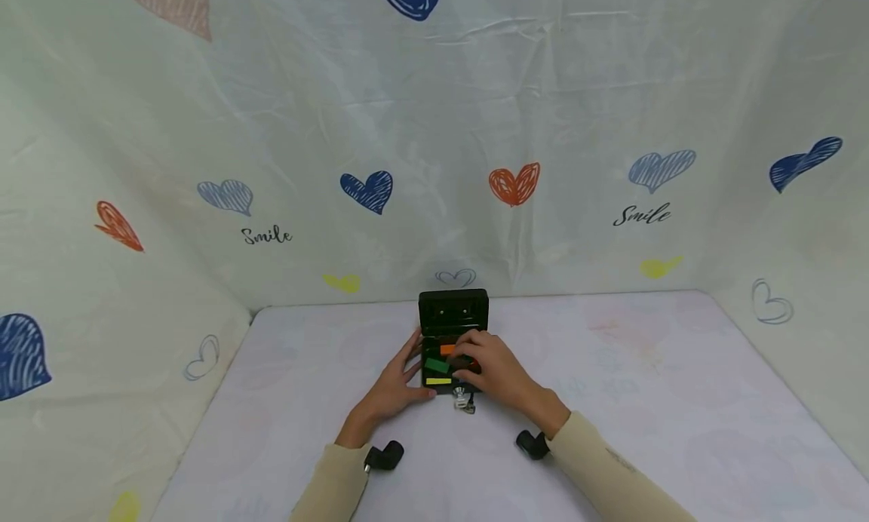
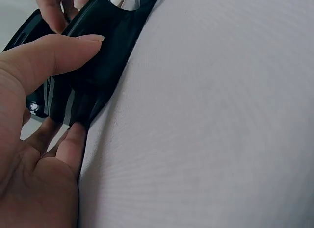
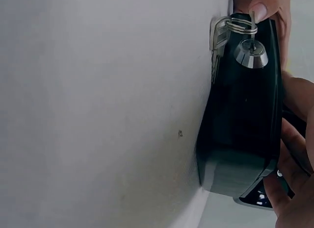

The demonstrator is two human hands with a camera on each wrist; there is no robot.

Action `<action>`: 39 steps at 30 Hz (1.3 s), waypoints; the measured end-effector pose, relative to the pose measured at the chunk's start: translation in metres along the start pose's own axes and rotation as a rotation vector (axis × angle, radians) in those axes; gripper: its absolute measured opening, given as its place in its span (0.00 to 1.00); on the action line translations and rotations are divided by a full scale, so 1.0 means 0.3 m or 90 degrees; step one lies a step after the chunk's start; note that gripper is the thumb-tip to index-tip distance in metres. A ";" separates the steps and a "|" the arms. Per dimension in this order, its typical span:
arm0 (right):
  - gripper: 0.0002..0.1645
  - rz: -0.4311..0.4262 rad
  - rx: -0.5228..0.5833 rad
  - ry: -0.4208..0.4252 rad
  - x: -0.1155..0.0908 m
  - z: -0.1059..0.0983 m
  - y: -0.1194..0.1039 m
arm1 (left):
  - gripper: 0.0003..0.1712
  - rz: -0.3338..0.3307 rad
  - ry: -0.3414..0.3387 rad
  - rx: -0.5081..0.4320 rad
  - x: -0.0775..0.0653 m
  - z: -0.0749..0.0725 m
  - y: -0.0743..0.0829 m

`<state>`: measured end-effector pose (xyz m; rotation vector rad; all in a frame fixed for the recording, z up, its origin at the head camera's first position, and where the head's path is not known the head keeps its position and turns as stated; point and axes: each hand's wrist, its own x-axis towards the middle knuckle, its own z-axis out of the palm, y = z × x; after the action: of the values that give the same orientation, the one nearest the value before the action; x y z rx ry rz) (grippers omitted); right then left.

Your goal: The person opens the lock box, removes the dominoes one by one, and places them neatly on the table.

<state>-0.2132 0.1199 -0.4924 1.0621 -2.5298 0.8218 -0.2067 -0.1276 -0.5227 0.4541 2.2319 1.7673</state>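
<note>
A black metal lockable box (image 1: 453, 311) stands with its lid raised at the back of the table. Inside it lie an orange block (image 1: 448, 350), a green block (image 1: 437, 366) and a yellow strip (image 1: 438, 382). My left hand (image 1: 390, 394) holds the box's left side, thumb on the front face, fingers along the side. Over the box's right half, my right hand (image 1: 498, 367) reaches in with bent fingers; whether they pinch something dark there is hidden. A silver lock (image 3: 251, 54) on the front bears a key on a ring with more keys (image 3: 219, 37).
The white tabletop (image 1: 305, 356) runs to a white curtain (image 1: 434, 243) printed with hearts, close behind the box. Black wrist cameras (image 1: 385, 455) sit below both hands. The keys hang at the box's front.
</note>
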 end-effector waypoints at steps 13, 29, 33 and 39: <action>0.15 -0.044 -0.009 -0.110 0.062 0.003 0.019 | 0.68 -0.002 0.003 -0.005 -0.003 0.002 0.010; 0.13 -0.077 -0.028 -0.190 0.112 0.020 0.021 | 0.68 -0.001 -0.002 -0.011 -0.003 -0.001 -0.007; 0.12 -0.081 -0.031 -0.199 0.119 0.023 0.018 | 0.68 -0.004 0.001 -0.010 -0.004 0.000 -0.006; 0.12 -0.078 -0.043 -0.214 0.131 0.030 0.011 | 0.67 -0.002 0.004 -0.006 -0.007 0.001 -0.003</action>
<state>-0.2431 0.0943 -0.4834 1.4188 -2.7020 0.5592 -0.2047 -0.1284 -0.5236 0.4428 2.2264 1.7789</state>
